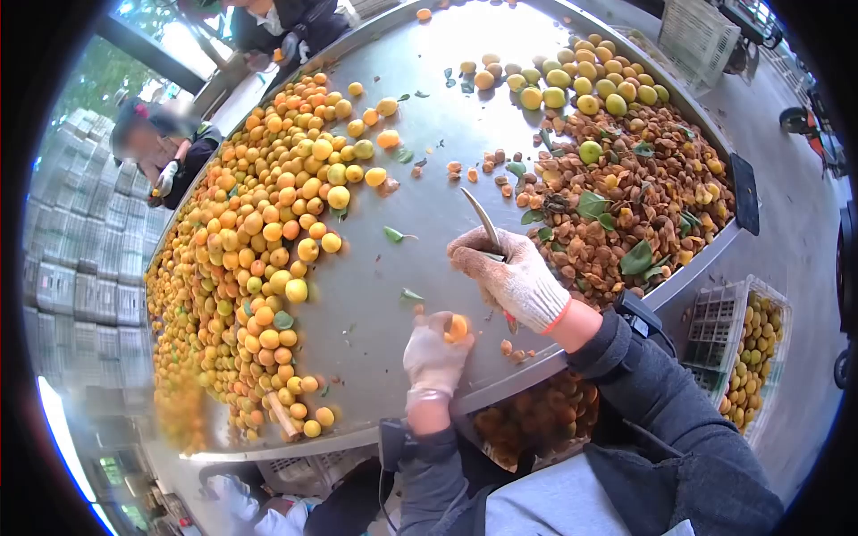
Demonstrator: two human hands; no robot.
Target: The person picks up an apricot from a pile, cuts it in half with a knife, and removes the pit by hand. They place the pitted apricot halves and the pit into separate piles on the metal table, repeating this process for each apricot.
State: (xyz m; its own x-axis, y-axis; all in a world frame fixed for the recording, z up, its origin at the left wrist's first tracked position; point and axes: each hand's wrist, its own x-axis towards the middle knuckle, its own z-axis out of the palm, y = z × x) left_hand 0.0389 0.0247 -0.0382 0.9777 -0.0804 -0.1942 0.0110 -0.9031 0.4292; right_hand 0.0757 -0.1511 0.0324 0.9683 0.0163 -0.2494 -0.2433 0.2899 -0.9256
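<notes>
On worktop: big round steel worktop (420,223), loads going on
Left hand (435,355): gloved, closed round a small orange apricot (457,328), near edge
Right hand (511,279): gloved, gripping a thin curved metal knife (481,220)
Done: brown pits and scraps heap (626,214), right
Left: huge orange apricot pile (259,259), looks maybe half through
</notes>
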